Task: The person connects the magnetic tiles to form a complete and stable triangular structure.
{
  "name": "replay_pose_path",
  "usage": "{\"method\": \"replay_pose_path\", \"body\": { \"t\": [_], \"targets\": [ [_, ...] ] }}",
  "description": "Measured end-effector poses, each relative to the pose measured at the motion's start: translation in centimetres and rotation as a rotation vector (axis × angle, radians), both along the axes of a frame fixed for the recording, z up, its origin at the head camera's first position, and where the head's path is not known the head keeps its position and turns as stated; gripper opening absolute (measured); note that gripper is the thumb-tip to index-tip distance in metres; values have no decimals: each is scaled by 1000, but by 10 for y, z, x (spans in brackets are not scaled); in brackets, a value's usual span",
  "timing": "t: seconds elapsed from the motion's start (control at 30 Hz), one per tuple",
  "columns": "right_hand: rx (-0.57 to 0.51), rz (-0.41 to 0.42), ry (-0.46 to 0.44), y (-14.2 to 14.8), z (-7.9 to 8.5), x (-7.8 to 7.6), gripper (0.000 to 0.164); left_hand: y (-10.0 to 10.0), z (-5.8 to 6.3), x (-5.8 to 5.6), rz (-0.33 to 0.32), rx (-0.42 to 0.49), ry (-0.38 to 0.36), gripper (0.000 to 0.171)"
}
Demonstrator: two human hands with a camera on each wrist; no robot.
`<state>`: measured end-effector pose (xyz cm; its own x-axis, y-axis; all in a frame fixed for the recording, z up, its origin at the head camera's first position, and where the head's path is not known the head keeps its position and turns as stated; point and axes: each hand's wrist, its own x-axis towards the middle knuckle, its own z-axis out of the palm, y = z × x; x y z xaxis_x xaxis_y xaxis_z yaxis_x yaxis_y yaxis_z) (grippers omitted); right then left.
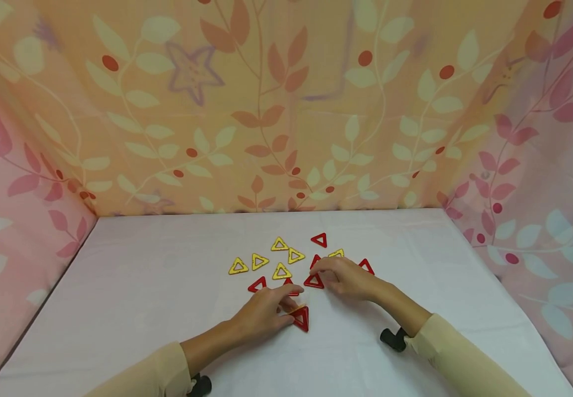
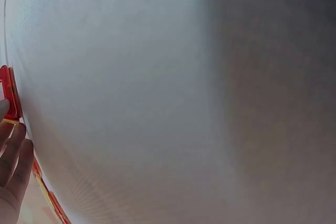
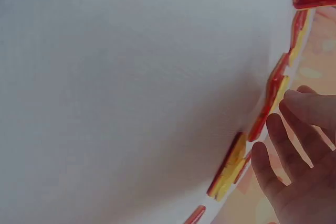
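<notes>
My left hand pinches a red triangular tile near its thumb, held tilted above the white table. In the left wrist view that red tile shows more than one layer at its edge, with a yellow strip beneath. My right hand has its fingertips at a flat red triangular tile; whether they touch it is hard to tell. Seen from the right wrist, the right hand has its fingers spread and extended. Another red tile is partly hidden behind the left hand.
Several yellow triangular tiles lie beyond the hands. One red tile is at the back; one more red tile lies right of the right hand. A white cloth covers the table, with patterned curtains around it.
</notes>
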<state>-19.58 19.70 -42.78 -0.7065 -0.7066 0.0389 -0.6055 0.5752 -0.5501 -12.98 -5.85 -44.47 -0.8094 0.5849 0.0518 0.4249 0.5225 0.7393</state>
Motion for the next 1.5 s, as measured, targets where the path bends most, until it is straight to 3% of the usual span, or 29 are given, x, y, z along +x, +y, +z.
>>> {"method": "replay_pose_path", "body": {
  "t": [0.53, 0.97, 1.23, 1.5],
  "targets": [
    [176, -10, 86, -3, -8, 1, 29, 0, -1, 1, -9, 4, -1, 54],
    [152, 28, 92, 1, -4, 13, 25, -1, -1, 0, 2, 2, 0, 56],
    [148, 21, 0, 6, -4, 20, 23, -1, -1, -1, 4, -2, -8, 56],
    [108, 63, 0, 11, -6, 25, 18, -2, 0, -1, -4, 9, -15, 56]
  ]
}}
